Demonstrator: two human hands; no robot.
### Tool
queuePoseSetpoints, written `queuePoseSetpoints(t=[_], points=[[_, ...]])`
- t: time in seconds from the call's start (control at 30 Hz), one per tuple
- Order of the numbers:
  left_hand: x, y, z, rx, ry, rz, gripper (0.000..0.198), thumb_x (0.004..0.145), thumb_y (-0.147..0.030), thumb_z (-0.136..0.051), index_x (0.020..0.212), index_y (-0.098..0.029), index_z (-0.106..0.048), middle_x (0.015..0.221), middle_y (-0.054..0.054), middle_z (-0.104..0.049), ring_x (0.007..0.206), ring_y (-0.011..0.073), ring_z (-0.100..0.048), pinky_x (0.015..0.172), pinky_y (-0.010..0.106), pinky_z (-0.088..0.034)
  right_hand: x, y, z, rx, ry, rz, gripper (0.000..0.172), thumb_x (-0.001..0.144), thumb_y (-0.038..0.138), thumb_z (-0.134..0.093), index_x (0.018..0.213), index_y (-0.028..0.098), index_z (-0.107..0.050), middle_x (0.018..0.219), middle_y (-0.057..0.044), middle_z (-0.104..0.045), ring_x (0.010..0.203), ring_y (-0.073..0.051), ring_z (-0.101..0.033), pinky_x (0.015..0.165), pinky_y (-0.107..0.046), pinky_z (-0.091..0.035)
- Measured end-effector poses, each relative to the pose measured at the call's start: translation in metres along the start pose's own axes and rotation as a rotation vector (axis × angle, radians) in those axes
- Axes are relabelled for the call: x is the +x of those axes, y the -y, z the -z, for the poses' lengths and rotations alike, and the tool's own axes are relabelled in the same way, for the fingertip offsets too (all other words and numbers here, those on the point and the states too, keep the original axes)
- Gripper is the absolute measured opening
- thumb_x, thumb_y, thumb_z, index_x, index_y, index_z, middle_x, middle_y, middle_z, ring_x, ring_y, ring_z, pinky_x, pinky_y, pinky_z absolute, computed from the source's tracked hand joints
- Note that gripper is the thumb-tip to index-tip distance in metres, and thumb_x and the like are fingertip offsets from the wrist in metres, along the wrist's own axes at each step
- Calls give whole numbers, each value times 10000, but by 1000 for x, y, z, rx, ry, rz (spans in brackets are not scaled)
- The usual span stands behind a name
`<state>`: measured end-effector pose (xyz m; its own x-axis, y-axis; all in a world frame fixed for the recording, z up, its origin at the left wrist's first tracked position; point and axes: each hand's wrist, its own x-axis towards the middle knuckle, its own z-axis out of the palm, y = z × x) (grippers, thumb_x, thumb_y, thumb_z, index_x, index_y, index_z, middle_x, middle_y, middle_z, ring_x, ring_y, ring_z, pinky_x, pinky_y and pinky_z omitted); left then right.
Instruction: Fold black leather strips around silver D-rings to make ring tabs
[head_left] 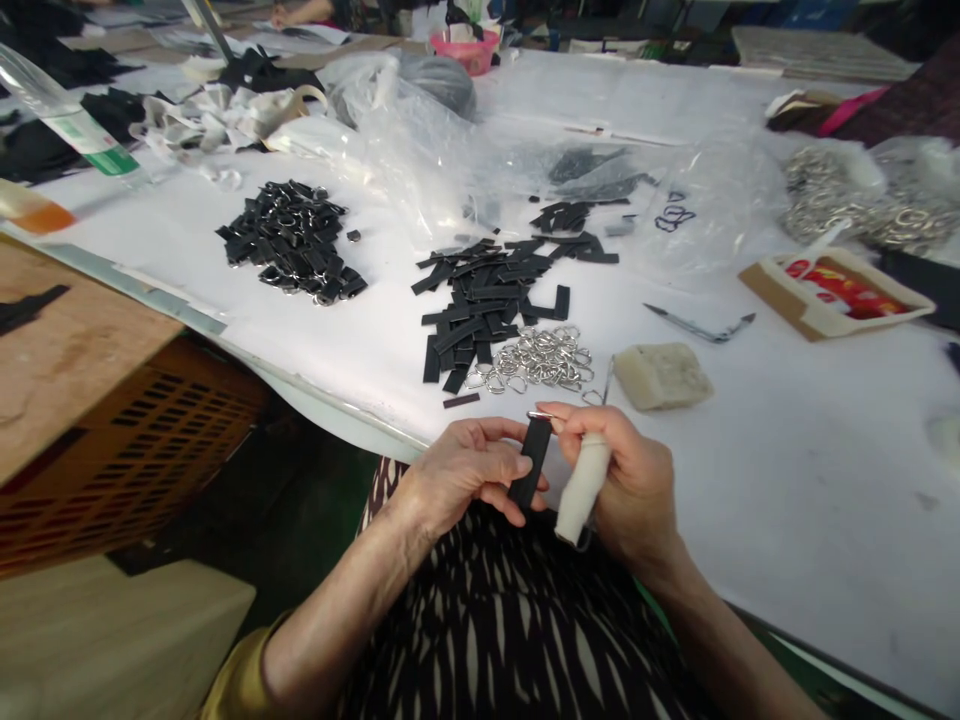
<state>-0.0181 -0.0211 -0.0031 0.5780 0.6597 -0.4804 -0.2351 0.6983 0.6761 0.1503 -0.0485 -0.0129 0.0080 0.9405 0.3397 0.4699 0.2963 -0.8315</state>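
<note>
My left hand is closed around a flat black fabric strip, its thumb pressed on the strip's face. At the strip's upper end sits a small metal ring, and fingertips of my right hand touch there. That right hand also grips a tool with a white wrapped handle; a thin metal shaft shows above the fingers. Just beyond lie a heap of metal D-rings and a pile of loose black strips. A pale block rests to the right.
Strips with rings form a pile at left. Clear plastic bags cover the back. Thin tweezers, a small box and bagged rings lie right. An orange crate stands below the table's left edge.
</note>
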Motion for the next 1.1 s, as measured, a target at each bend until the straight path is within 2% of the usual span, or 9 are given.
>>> queuePoseSetpoints(t=[0.2,0.37,0.5,0.6,0.67,0.83,0.9,1.0,1.1], points=[[1,2,1,-7,0,-70,519,684,-185,-731,1162,-122,-539,716,86,-677,583,185,-660,446,212,-537,1,-6,4,-62,42,210,196,766,207,-711,812,237,-522,923,-40,-705,973,-258,-660,729,-319,-534],[0,1,-1,-27,-12,-93,565,713,-145,-690,1241,-115,-488,730,82,-676,592,182,-663,450,206,-541,3,-3,2,-75,25,259,193,785,192,-699,780,230,-510,909,-43,-711,948,-267,-669,677,-315,-523],[-2,1,-2,-46,-31,-121,553,726,-118,-665,1248,-107,-485,715,76,-674,601,183,-665,452,202,-541,1,-1,1,-118,33,293,176,820,178,-669,761,227,-511,984,-64,-710,958,-269,-666,621,-308,-512],[-3,2,-3,-46,-42,-129,532,725,-119,-663,1232,-112,-502,719,75,-677,611,182,-668,463,204,-546,-1,-1,0,-159,28,313,166,842,153,-647,779,227,-513,1156,-83,-654,987,-254,-654,679,-326,-521],[-3,2,-4,-42,-47,-132,527,725,-130,-664,1227,-111,-503,733,83,-684,616,181,-669,475,207,-549,-2,-1,-1,-172,9,332,149,855,143,-626,804,228,-515,1197,-95,-630,985,-242,-651,695,-338,-518],[-4,3,-5,-60,-107,-143,458,699,-150,-690,1126,-87,-537,690,78,-683,588,192,-670,470,223,-547,-3,0,-5,-133,66,377,135,881,103,-558,836,230,-547,1107,-70,-674,868,-214,-673,632,-324,-491],[-4,4,-4,-80,-140,-144,414,695,-138,-689,1081,-80,-549,672,72,-681,572,190,-667,468,227,-547,-5,1,-7,-39,95,347,142,888,102,-549,826,229,-552,1081,-45,-684,887,-206,-668,661,-310,-493],[-5,4,-4,-114,-159,-149,350,708,-119,-672,1044,-85,-580,678,65,-687,574,175,-667,494,227,-555,-7,3,-6,108,124,143,124,889,125,-569,848,239,-548,1067,-5,-685,896,-182,-662,721,-284,-503],[-5,4,-4,-122,-169,-137,298,738,-133,-654,1031,-83,-627,712,71,-694,602,163,-669,541,234,-565,-6,5,-1,123,59,42,155,875,90,-567,878,241,-532,1088,-1,-674,940,-181,-642,792,-295,-493]])
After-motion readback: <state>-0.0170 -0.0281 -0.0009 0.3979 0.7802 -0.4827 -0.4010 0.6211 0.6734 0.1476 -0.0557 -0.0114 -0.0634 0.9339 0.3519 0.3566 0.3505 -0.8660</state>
